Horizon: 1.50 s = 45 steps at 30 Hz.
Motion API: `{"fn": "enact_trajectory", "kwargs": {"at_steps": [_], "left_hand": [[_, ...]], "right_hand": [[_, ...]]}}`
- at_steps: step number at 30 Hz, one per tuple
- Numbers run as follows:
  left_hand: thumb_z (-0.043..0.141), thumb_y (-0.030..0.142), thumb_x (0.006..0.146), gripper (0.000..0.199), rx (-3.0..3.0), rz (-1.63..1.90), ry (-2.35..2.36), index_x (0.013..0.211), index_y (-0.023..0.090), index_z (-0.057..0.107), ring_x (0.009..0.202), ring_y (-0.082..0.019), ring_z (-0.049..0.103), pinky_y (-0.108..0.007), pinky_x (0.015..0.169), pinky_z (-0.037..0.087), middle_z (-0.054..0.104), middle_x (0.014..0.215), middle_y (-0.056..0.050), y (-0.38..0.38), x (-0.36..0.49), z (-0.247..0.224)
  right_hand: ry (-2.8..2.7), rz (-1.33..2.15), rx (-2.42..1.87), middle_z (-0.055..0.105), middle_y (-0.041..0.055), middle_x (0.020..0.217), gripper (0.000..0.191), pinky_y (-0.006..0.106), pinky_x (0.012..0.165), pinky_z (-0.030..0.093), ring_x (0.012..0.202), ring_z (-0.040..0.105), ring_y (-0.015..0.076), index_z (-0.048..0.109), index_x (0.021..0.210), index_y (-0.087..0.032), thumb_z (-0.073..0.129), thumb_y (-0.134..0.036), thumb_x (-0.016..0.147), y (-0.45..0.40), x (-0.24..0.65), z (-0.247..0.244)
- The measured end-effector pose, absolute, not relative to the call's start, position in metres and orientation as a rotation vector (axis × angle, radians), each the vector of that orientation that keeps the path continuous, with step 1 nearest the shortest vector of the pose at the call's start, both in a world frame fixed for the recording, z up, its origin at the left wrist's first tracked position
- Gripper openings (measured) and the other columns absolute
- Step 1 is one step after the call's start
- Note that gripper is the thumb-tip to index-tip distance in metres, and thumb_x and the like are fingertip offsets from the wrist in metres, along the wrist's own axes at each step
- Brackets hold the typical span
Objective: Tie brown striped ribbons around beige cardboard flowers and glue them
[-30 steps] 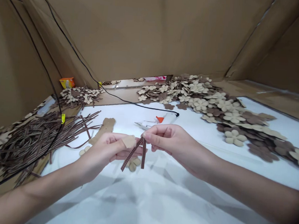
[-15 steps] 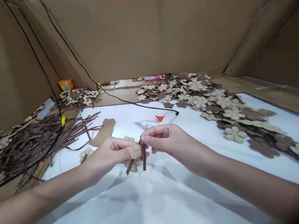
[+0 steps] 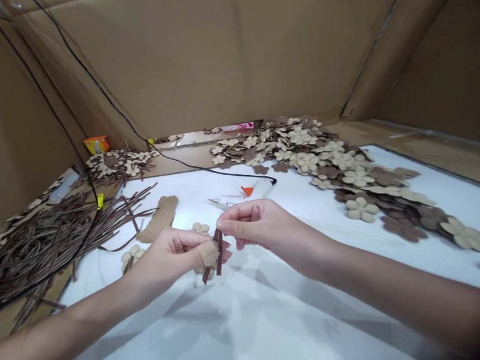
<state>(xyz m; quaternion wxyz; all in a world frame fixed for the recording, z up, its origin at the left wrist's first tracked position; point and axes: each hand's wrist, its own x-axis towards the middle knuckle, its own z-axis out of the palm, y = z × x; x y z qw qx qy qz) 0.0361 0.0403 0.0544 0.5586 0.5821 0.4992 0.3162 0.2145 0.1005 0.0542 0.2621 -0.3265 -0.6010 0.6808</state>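
Note:
My left hand (image 3: 180,256) holds a beige fabric flower (image 3: 201,228) between thumb and fingers, and its petals show above and below the thumb. Tape is wrapped round that thumb. My right hand (image 3: 256,226) pinches the upper end of a dark brown stitched ribbon (image 3: 218,256) in thumb and forefinger. The ribbon is folded over, two tails hanging down in front of the flower beside my left thumb. Its part behind the thumb is hidden. Left of my left hand, a second beige flower (image 3: 132,254) lies on the white table, with a ribbon on it.
A heap of brown ribbons (image 3: 45,247) lies at left, near a torn cardboard piece (image 3: 159,218). Beyond my right hand lies a white glue gun (image 3: 260,189) with a black cable (image 3: 207,170). Beige and brown flowers (image 3: 309,158) are piled at back right. Cardboard walls (image 3: 170,56) enclose the table.
My right hand has drawn slightly up from my left thumb, and more ribbon shows between them. The whole view has shifted a little.

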Motion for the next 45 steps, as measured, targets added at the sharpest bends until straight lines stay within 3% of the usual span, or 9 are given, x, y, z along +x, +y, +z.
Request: {"fn": "enact_trajectory", "kwargs": {"at_steps": [6,10,13,16,22,28,34,40,45], "left_hand": [[0.057,0.032,0.082,0.027,1.386,0.778,1.171,0.071,0.011,0.07,0.071,-0.017,0.057,-0.026,0.065,0.044,0.065,0.075,-0.008,0.039,0.036,0.053],[0.056,0.034,0.083,0.028,1.331,0.848,1.126,0.078,0.011,0.071,0.082,-0.022,0.06,-0.03,0.074,0.045,0.068,0.082,-0.01,0.04,0.032,0.047],[0.06,0.035,0.08,0.028,1.296,0.855,1.115,0.089,0.011,0.07,0.072,-0.018,0.059,-0.027,0.066,0.046,0.068,0.083,-0.01,0.039,0.033,0.047],[0.061,0.034,0.079,0.027,1.276,0.868,1.128,0.087,0.01,0.069,0.064,-0.014,0.055,-0.025,0.058,0.044,0.067,0.08,-0.009,0.038,0.037,0.049],[0.06,0.031,0.081,0.023,1.313,0.875,1.143,0.08,0.011,0.068,0.063,-0.013,0.054,-0.023,0.06,0.044,0.066,0.072,-0.007,0.038,0.039,0.049],[0.06,0.037,0.081,0.027,1.337,0.859,1.193,0.08,0.012,0.071,0.067,-0.016,0.058,-0.024,0.058,0.044,0.068,0.077,-0.009,0.033,0.039,0.047],[0.059,0.038,0.081,0.028,1.314,0.88,1.191,0.076,0.014,0.072,0.069,-0.017,0.06,-0.022,0.055,0.044,0.066,0.069,-0.007,0.033,0.039,0.045],[0.062,0.036,0.078,0.025,1.27,0.908,1.231,0.077,0.013,0.072,0.069,-0.016,0.063,-0.022,0.06,0.048,0.072,0.08,-0.009,0.034,0.04,0.045],[0.063,0.035,0.078,0.024,1.258,0.913,1.214,0.079,0.013,0.072,0.072,-0.017,0.065,-0.024,0.065,0.051,0.073,0.081,-0.008,0.032,0.041,0.047]], "right_hand": [[-1.667,1.824,-0.882,0.064,0.0005,0.074,0.013,0.023,0.064,0.04,0.065,0.051,0.0089,0.068,0.074,-0.017,0.072,-0.03,0.071,0.099,0.215,0.058],[-1.678,1.806,-0.898,0.065,0.0026,0.074,0.016,0.024,0.065,0.04,0.068,0.053,0.0108,0.069,0.075,-0.016,0.069,-0.031,0.074,0.099,0.214,0.057],[-1.623,1.856,-0.881,0.065,0.0038,0.073,0.018,0.023,0.06,0.038,0.065,0.051,0.0103,0.069,0.075,-0.015,0.068,-0.033,0.075,0.099,0.214,0.055],[-1.569,1.853,-0.915,0.064,0.0032,0.074,0.017,0.022,0.057,0.035,0.061,0.048,0.0088,0.07,0.076,-0.016,0.071,-0.032,0.072,0.098,0.214,0.053],[-1.635,1.824,-0.974,0.064,0.0024,0.071,0.013,0.023,0.056,0.033,0.065,0.05,0.0101,0.071,0.076,-0.017,0.069,-0.03,0.074,0.095,0.212,0.053],[-1.592,1.889,-0.976,0.06,0.0003,0.063,0.014,0.024,0.048,0.023,0.058,0.043,0.0085,0.07,0.076,-0.018,0.068,-0.032,0.074,0.09,0.21,0.052],[-1.557,1.942,-0.953,0.058,0.0006,0.062,0.017,0.026,0.045,0.014,0.052,0.036,0.007,0.066,0.073,-0.016,0.066,-0.033,0.075,0.088,0.209,0.051],[-1.599,1.923,-0.931,0.058,0.0007,0.063,0.021,0.024,0.044,0.013,0.05,0.032,0.0057,0.066,0.076,-0.016,0.065,-0.037,0.076,0.089,0.209,0.05],[-1.666,1.856,-1.026,0.052,-0.0034,0.057,0.028,0.023,0.043,0.014,0.047,0.03,0.0051,0.068,0.091,-0.02,0.069,-0.041,0.072,0.09,0.21,0.054]]}}
